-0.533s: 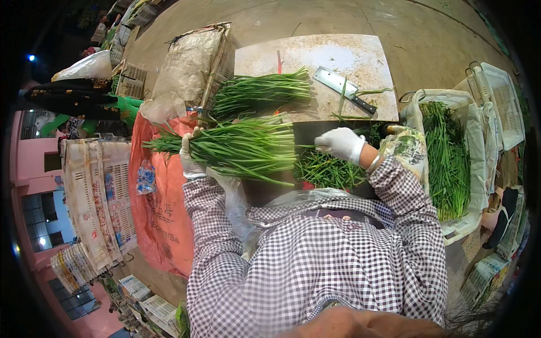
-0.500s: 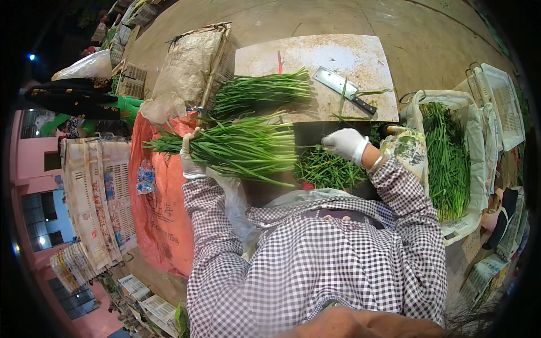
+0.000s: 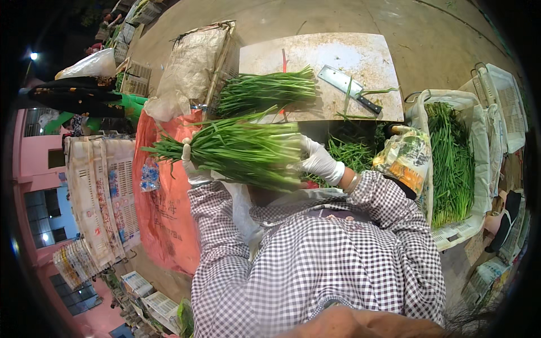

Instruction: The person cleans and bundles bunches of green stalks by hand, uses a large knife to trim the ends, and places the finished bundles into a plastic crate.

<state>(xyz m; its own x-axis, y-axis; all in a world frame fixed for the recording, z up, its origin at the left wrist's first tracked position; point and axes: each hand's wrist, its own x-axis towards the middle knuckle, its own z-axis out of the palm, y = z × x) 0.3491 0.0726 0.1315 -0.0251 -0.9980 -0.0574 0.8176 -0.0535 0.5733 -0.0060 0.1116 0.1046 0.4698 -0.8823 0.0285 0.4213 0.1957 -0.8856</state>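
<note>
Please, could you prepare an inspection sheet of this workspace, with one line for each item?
Surface: pale board, dirty in places.
Things: green bunch held up; second bunch at the board's left side.
Clutter: cleaver and loose leaves on the board.
Hands: left hand grips the green bunch; right hand at its pale end, grip unclear.
Cables: nothing seen.
Surroundings: red bag at left; white basket of greens at right.

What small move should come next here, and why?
Probably the right hand should gently pat the pale ends of the bunch level: it is right at them, while the left hand grips the bunch nearer its green tips.
</note>
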